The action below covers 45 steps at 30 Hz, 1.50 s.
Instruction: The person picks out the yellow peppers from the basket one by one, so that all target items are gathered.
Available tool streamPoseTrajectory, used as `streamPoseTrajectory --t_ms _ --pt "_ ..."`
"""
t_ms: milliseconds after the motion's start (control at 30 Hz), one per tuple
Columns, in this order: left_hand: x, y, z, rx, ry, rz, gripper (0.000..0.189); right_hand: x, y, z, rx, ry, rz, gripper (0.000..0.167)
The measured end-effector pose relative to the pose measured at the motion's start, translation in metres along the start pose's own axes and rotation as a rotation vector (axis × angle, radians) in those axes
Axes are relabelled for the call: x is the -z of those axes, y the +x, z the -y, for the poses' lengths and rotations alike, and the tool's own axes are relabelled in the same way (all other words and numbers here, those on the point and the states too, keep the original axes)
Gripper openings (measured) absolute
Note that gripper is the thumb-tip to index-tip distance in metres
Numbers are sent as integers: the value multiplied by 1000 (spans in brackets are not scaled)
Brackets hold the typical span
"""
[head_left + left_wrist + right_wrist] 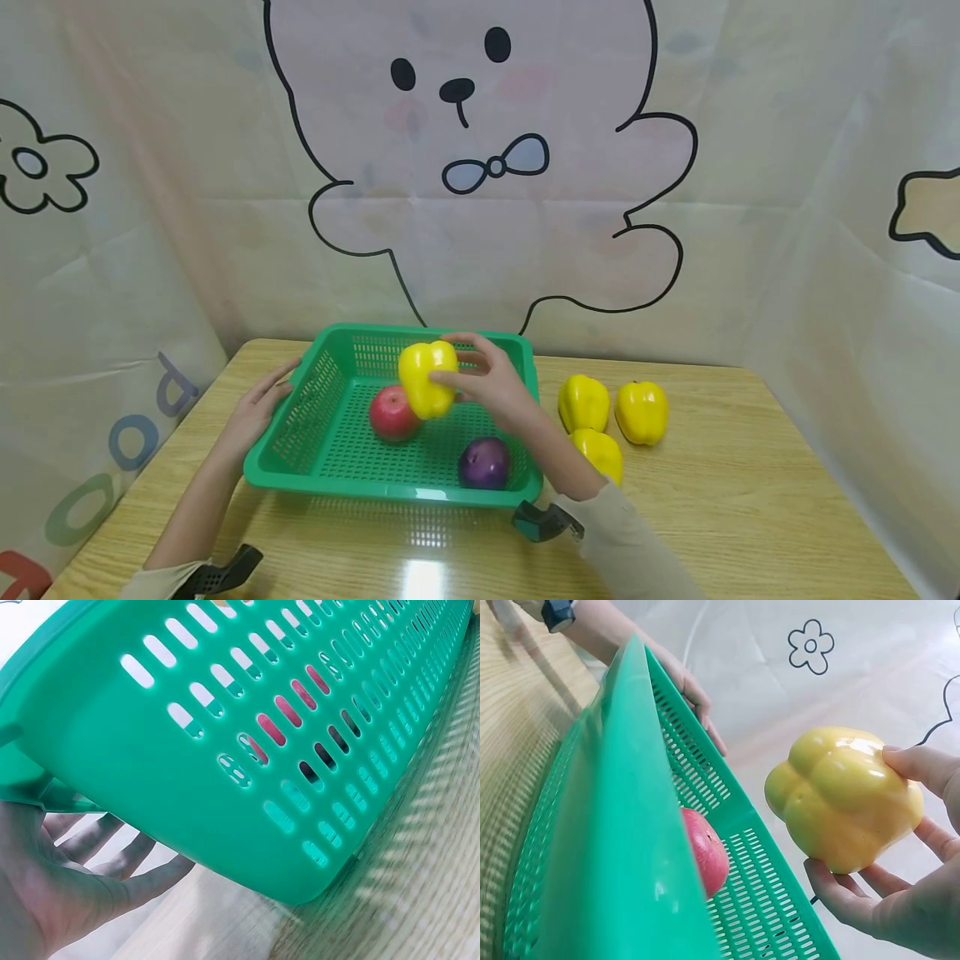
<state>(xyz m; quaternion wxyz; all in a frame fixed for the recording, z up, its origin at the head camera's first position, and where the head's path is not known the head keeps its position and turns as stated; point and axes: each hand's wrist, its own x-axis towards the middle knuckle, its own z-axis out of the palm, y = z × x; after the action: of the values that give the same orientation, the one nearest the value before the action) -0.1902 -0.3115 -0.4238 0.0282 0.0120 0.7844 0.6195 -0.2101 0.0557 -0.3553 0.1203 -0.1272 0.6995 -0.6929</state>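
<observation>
My right hand (491,379) holds a yellow bell pepper (427,377) between thumb and fingers above the green basket (397,492). In the right wrist view the pepper (840,799) shows its lobed end, gripped from the side. My left hand (258,410) rests against the basket's left rim with its fingers extended; the left wrist view shows these fingers (124,859) along the outer side, below the rim. Inside the basket lie a red apple (393,414), partly behind the held pepper, and a shiny purple round fruit (484,463).
Right of the basket, three more yellow bell peppers stand close together on the wooden table (735,483): one at the back (583,402), another to the right (642,412), and a front pepper (598,454) partly hidden by my right forearm. A printed cloth (735,275) hangs behind.
</observation>
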Motion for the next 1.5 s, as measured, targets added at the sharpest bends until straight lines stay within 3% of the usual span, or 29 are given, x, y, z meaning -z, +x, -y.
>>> streamPoseTrajectory --t_ms 1167,1500 --pt "1 0 1 -10 0 12 65 26 -27 -3 -1 -20 -22 58" --pt "-1 0 1 15 95 -5 65 31 -34 -4 -7 -6 -31 56"
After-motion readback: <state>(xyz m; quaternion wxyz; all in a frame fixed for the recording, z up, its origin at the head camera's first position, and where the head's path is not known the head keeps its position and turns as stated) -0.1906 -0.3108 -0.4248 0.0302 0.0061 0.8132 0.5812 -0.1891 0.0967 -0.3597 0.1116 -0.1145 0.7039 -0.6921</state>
